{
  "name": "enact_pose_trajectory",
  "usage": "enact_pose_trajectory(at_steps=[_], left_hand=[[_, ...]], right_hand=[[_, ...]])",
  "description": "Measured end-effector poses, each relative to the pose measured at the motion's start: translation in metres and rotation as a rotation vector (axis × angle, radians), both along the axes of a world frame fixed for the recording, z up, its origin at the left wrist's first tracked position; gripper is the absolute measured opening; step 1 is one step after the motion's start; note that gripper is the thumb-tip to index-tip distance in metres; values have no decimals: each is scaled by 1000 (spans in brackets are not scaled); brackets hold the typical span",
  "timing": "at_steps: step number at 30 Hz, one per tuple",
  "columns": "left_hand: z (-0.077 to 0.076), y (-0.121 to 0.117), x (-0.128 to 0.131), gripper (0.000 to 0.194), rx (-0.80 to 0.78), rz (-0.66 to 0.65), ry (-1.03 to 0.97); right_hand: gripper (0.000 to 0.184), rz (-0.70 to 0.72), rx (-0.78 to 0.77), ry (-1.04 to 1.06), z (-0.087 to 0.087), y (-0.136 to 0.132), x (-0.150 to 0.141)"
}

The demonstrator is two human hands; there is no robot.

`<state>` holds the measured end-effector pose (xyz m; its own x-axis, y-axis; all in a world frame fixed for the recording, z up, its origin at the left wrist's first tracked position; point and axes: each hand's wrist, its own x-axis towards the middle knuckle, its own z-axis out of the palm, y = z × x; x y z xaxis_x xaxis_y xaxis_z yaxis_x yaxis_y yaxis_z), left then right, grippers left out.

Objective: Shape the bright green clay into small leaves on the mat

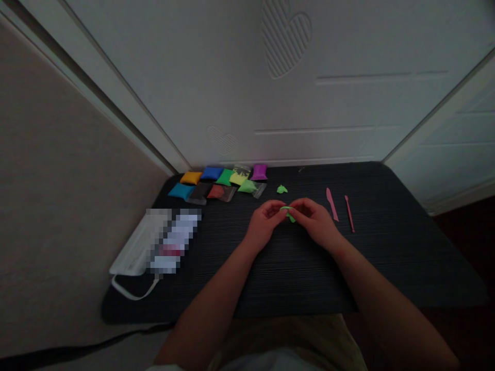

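Note:
Between the fingertips of both hands is a small piece of light green modelling clay [287,209], with a bit of it hanging below. My left hand [267,217] pinches it from the left, and my right hand [310,217] pinches it from the right. The fingers partly cover its shape. Just beyond my hands lies a second small green clay lump [282,189]. To the right of my right hand rest a pink plastic knife [331,204] and a thin pink modelling stick [349,213].
Several bags of coloured clay sit at the back left of the dark table [301,278], among them a purple bag [259,172] and an opened light green bag [251,187]. A white strapped item [133,247] lies at the left beside a blurred-out object [176,242]. A white panel [328,108] rises behind.

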<state>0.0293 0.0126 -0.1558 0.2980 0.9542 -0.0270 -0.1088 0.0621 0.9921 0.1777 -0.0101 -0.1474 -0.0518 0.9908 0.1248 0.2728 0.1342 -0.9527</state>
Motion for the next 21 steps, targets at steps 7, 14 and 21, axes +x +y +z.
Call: enact_pose_trajectory(at_steps=[7, 14, 21], left_hand=[[2, 0, 0, 20, 32, -32, 58], [5, 0, -1, 19, 58, 41, 92], [3, -3, 0, 21, 117, 104, 172]], right_hand=[[19, -27, -65, 227, -2, 3, -1], [19, -8, -141, 307, -3, 2, -5], [21, -17, -116, 273, -4, 1, -8]])
